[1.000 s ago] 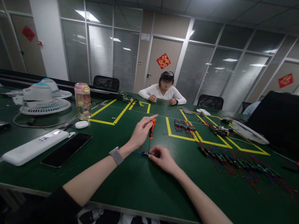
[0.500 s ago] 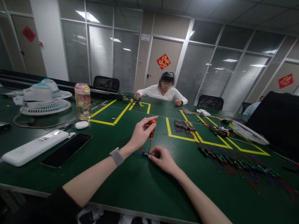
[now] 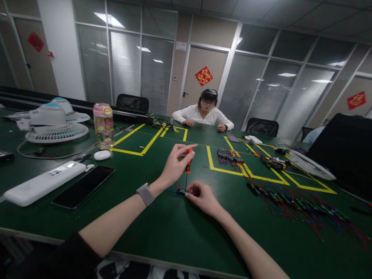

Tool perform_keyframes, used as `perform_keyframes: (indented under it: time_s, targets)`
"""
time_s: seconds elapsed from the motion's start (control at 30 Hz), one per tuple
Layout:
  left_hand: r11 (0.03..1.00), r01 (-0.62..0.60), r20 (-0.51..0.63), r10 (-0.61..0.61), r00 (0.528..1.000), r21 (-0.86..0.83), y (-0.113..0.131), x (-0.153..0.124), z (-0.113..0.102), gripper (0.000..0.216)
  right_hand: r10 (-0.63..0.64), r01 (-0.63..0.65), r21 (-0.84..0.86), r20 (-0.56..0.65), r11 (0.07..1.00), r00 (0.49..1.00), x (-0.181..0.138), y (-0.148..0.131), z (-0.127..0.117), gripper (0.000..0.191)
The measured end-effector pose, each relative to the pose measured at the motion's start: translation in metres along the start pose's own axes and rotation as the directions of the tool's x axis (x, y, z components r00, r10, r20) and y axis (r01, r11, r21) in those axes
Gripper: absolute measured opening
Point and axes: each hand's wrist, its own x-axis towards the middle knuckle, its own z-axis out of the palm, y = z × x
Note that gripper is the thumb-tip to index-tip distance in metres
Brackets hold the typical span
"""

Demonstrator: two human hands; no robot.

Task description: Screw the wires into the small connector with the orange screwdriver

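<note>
Think of a clock with the little green board [image 3: 182,191] at its middle and 12 pointing away from the person. The table [image 3: 172,242] is flat, smooth and dark green. Near 9 o'clock lies a thin black phone [image 3: 83,186] with a shiny glass front. Beside it is a long white box [image 3: 43,182] with round corners.

The board is small and flat, with thin red and blue wires on its 9 o'clock side. At 3 o'clock, the right hand [image 3: 205,199] has its thumb and a finger pinched on the board's edge, so the board sits right at those fingertips, down on the table. At 11 o'clock, the left hand [image 3: 175,164] grips the orange and black screwdriver [image 3: 188,164] by the top of its handle. The thin metal rod stands nearly upright and goes down to the board, below the left fingers. The tip is too small to see well.

More boards with wires [image 3: 290,200] lie in a messy row at 3 o'clock. At 10 o'clock stands a see-through bottle [image 3: 102,128] with a pink lid. Far off at 12 sits a person [image 3: 204,115] in white.
</note>
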Motion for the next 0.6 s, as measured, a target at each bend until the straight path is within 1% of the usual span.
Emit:
perform_keyframes:
  time_s: [0.07, 0.13, 0.27, 0.33, 0.43, 0.5, 0.6]
  targets:
    - [0.998, 0.034, 0.041, -0.032, 0.999, -0.061, 0.0006, 0.0003, 0.0001, 0.032, 0.003, -0.003, 0.0, 0.002, 1.0, 1.0, 0.0002, 0.0006, 0.0004, 0.01]
    - [0.996, 0.044, 0.067, -0.039, 0.997, -0.083, 0.0014, 0.0002, 0.0004, 0.033, 0.007, -0.007, -0.004, 0.0, 1.0, 1.0, 0.0003, 0.0008, 0.0007, 0.01]
    - [1.0, -0.015, 0.015, 0.015, 1.0, -0.005, 0.0017, -0.0006, 0.0008, 0.028, 0.008, -0.008, -0.004, -0.005, 1.0, 1.0, 0.0003, 0.0002, 0.0006, 0.01]
    - [1.0, -0.007, 0.018, 0.007, 1.0, -0.026, 0.0009, -0.0005, 0.0006, 0.029, 0.007, -0.007, -0.003, -0.004, 1.0, 1.0, 0.0002, -0.0002, 0.0004, 0.01]
    - [0.995, 0.03, 0.062, -0.024, 0.998, -0.094, -0.0001, -0.0002, 0.0002, 0.033, 0.005, -0.005, -0.006, -0.003, 1.0, 1.0, 0.0001, -0.0006, 0.0, 0.009]
    - [0.997, 0.02, 0.052, -0.016, 0.999, -0.079, 0.0001, -0.0003, 0.0, 0.032, 0.003, -0.003, -0.007, 0.0, 1.0, 1.0, 0.0001, -0.0004, 0.0, 0.01]
    - [1.0, -0.011, 0.009, 0.012, 1.0, -0.021, 0.002, -0.0004, -0.0002, 0.028, 0.009, -0.009, -0.009, 0.003, 1.0, 1.0, 0.0003, 0.0, 0.0001, 0.011]
